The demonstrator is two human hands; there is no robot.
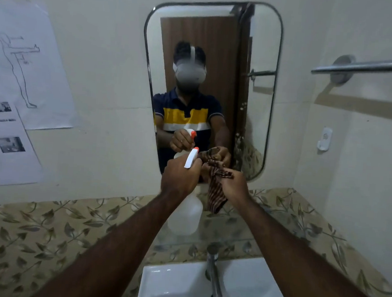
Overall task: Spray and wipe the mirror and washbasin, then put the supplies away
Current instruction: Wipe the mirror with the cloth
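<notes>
Before mirror: left hand gripping sprayer, right hand clutching cloth. Aim nozzle high, mist evenly, wipe downward.

1. The translucent white plastic spray bottle is upright in the air before the mirror, gripped at the neck by the left hand. Its white trigger head with an orange nozzle tip points up towards the glass.
2. The brown striped cloth is bunched in the right hand, just beside the bottle, its loose end hanging down.
3. The rounded rectangular wall mirror with a dark thin frame hangs upright above the basin; speckled marks show along its lower right edge.
4. The white ceramic washbasin sits below, with a metal tap at its back rim.
</notes>
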